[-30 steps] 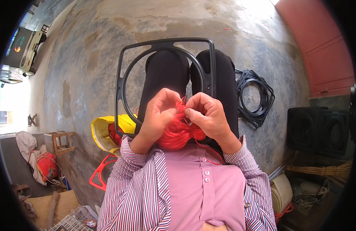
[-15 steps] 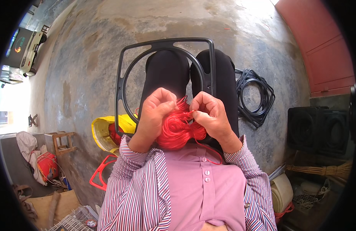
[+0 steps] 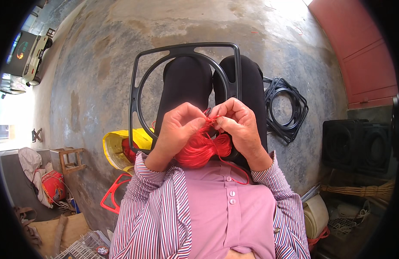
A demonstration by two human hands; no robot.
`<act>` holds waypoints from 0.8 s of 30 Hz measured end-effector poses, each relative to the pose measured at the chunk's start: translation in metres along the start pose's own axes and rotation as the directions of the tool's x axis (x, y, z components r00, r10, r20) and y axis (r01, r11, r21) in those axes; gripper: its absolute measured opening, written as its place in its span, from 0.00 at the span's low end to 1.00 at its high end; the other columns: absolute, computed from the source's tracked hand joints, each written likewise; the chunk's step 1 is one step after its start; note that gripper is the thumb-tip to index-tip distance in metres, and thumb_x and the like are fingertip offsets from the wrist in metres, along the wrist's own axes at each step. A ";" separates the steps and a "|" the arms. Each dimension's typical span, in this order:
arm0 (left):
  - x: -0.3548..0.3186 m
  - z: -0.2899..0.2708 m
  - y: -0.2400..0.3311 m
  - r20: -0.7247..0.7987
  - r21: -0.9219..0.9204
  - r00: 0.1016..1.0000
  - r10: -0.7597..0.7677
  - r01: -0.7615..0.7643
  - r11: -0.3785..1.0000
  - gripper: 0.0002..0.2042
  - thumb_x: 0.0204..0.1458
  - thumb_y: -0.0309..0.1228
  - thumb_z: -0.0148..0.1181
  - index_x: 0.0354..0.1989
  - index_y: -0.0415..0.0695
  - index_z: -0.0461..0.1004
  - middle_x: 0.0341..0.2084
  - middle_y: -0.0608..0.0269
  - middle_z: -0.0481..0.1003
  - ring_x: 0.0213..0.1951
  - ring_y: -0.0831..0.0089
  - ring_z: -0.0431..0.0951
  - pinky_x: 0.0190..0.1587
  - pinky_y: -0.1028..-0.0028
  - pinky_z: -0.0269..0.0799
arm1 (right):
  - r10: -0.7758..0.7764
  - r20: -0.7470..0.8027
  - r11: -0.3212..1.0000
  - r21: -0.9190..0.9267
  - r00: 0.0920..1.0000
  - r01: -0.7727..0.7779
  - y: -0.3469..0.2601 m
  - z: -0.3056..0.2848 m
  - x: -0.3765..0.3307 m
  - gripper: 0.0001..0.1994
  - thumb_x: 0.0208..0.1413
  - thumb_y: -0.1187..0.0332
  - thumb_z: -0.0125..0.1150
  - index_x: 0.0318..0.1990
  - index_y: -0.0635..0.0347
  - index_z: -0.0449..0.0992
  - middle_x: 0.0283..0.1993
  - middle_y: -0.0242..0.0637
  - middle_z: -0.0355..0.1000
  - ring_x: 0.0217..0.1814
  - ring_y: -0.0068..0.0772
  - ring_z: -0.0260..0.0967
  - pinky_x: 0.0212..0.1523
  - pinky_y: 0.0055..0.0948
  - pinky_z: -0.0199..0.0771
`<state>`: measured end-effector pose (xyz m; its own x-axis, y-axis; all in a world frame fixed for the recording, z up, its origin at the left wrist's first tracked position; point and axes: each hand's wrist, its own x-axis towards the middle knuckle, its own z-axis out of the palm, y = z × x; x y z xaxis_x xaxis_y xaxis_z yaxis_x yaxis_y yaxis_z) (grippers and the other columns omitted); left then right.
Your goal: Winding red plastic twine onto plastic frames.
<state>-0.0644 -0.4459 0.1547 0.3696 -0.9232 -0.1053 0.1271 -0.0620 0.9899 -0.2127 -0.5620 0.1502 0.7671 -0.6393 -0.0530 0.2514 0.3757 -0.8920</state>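
A bundle of glossy red cord [image 3: 197, 151] rests in my lap, gathered narrow at its far end and looped full toward my shirt. My left hand [image 3: 182, 127] pinches strands at the narrow end, thumb against forefinger. Close beside it, my right hand [image 3: 236, 125] also pinches the red cord, its thumb and forefinger pressed together. A loose strand trails from the bundle across my pink shirt. Beyond my hands, a black frame [image 3: 134, 86] with a round opening lies over my thighs; its near side is partly hidden by my left arm and the cord.
Several matching black frames [image 3: 275, 121] lie stacked on the floor to my right. A yellow bag [image 3: 111, 149] with red stuff inside stands at my left, near a red frame [image 3: 108, 200]. Further left is a small wooden stool [image 3: 63, 159]; a straw broom [image 3: 359, 190] lies at right.
Both hands have drawn closer together at the narrow end of the cord bundle. My left hand has shifted right and slightly down, while my right hand has risen a little.
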 end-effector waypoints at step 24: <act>0.000 0.004 0.003 0.005 -0.228 0.994 -0.105 0.103 0.968 0.05 0.59 0.29 0.58 0.38 0.41 0.72 0.30 0.71 0.74 0.34 0.86 0.71 0.40 0.82 0.67 | 0.148 0.043 0.989 0.019 0.988 -0.149 0.001 0.001 0.000 0.06 0.59 0.72 0.61 0.39 0.64 0.72 0.33 0.27 0.71 0.30 0.11 0.65 0.31 0.13 0.67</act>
<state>-0.0679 -0.4479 0.1581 0.3500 -0.9133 -0.2083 0.3709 -0.0691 0.9261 -0.2118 -0.5615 0.1500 0.8206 -0.5471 -0.1651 0.1454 0.4793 -0.8655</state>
